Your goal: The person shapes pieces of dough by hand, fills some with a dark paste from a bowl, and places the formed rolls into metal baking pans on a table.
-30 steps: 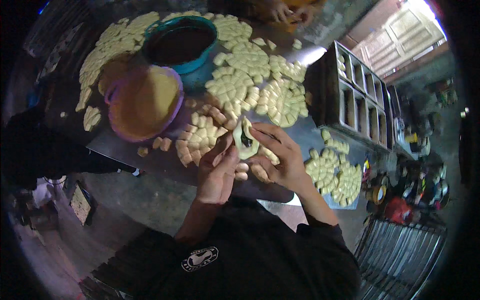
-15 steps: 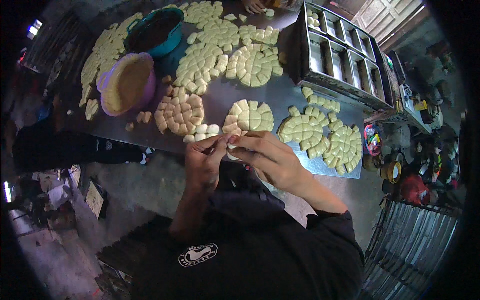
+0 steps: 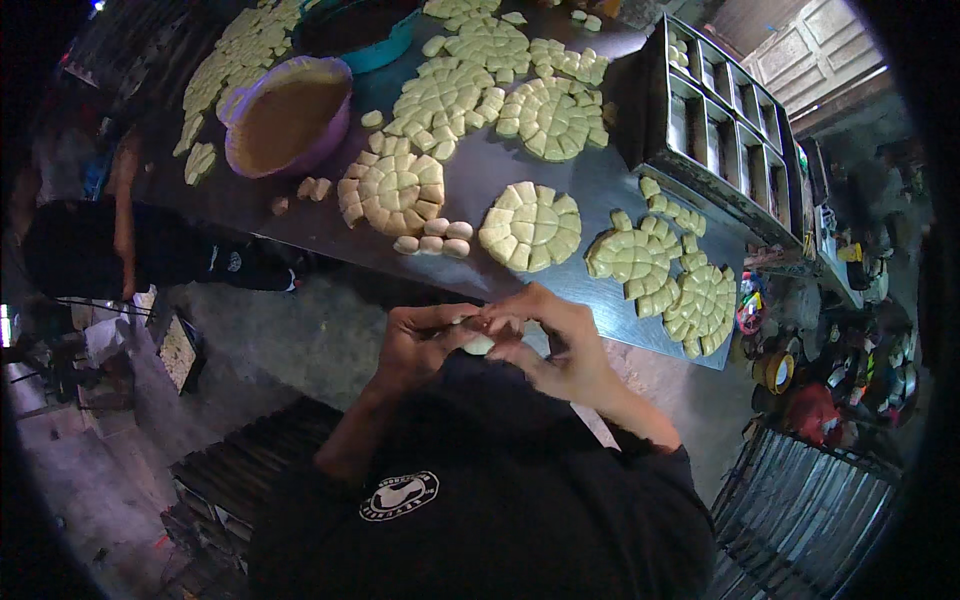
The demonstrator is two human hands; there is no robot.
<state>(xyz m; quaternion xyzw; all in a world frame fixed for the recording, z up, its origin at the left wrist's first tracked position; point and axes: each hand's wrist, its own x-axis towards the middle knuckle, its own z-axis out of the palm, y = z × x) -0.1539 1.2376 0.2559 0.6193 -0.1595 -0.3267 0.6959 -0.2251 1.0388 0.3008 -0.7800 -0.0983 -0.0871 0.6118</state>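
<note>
Close to my body, just off the table's near edge, my left hand [image 3: 418, 348] and my right hand [image 3: 556, 345] meet at the fingertips. Both are closed on a small pale dough piece [image 3: 479, 345]; part of it is hidden behind my fingers. Beyond them on the metal table [image 3: 470, 190], a short double row of shaped dough pieces [image 3: 433, 242] lies next to a round of cut dough [image 3: 397, 193]. Another cut dough round [image 3: 530, 227] sits straight ahead of my hands. To the right are two more rounds, a partial one [image 3: 632, 258] and a glossy one [image 3: 700, 305].
A purple bowl [image 3: 338, 122] with brown filling and a teal basin [image 3: 385, 50] stand at the back left. Black metal baking pans [image 3: 715, 180] take up the back right, with a few dough pieces in one compartment. Another person [image 3: 110, 245] stands at the left.
My hands have drawn back from the table edge toward my body, with the dough piece between them. The view has shifted, and the far person's hand at the top has gone out of sight.
</note>
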